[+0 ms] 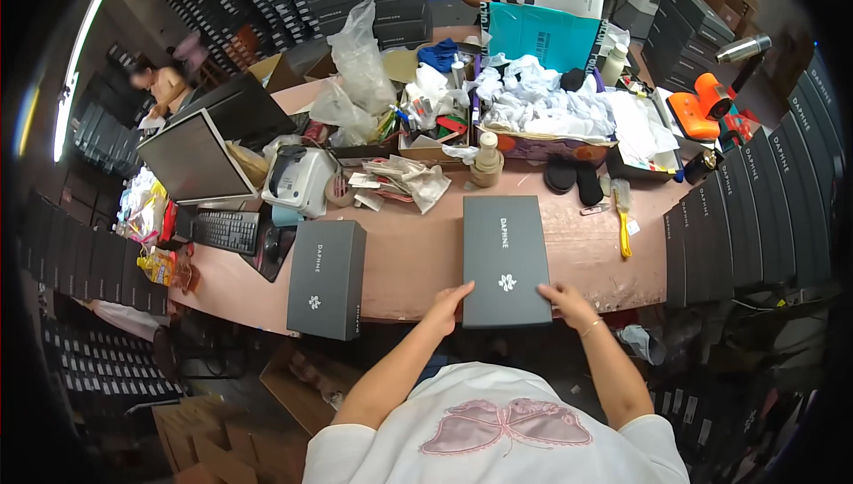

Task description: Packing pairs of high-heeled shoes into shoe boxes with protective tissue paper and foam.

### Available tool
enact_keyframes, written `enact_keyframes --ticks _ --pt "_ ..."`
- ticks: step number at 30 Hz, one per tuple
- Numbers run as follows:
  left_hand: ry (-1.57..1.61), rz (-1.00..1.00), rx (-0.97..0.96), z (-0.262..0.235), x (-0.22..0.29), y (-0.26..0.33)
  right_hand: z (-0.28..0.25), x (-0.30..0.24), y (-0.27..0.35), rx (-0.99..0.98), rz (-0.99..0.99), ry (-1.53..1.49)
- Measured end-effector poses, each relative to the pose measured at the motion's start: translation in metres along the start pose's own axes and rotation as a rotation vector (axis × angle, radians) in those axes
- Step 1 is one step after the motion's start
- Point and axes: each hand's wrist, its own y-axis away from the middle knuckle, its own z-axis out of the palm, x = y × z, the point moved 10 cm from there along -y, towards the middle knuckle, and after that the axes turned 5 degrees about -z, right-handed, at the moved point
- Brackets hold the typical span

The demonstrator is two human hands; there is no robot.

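Note:
A closed dark grey shoe box (pixel 506 253) lies on the table in front of me, its near end at the table's front edge. My left hand (pixel 450 308) grips its left side near the front corner. On the opposite side my right hand (pixel 569 304) holds the right edge, thumb toward the lid. Both hands are closed against the box, and their fingertips are partly hidden by its sides. To the left, a second dark grey shoe box (pixel 325 278) rests on the table, apart from my hands.
A monitor (pixel 197 162), a keyboard (pixel 226 229) and a white label printer (pixel 299 180) stand at left. Behind are a beige bottle (pixel 487 161) and a carton of crumpled white paper (pixel 542 102). A yellow-handled brush (pixel 623 222) lies right, beside stacked shoe boxes (pixel 742 204). Another person (pixel 166 88) is far left.

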Motion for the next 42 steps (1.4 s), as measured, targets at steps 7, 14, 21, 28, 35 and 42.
enact_keyframes --ticks 7,14,21,28,35,42 --pt "0.108 0.185 -0.002 0.026 0.025 0.047 0.018 -0.05 0.037 -0.197 -0.133 -0.736" --pt "-0.032 0.458 -0.093 -0.037 0.103 0.088 0.192 -0.059 0.055 -0.474 -0.346 0.245" --pt "-1.127 0.668 0.64 -0.066 0.128 0.119 0.049 -0.048 0.033 0.209 -0.622 1.233" --pt "-1.061 0.537 -0.497 0.156 -0.023 0.094 0.133 -0.11 0.054 -0.02 -0.725 0.783" --pt "-0.484 0.673 0.3 0.054 0.061 0.02 0.157 -0.145 0.032 -0.39 -0.77 0.621" --pt "-0.375 0.611 0.198 0.032 0.048 0.023 0.11 -0.136 -0.084 -0.188 -0.728 1.542"
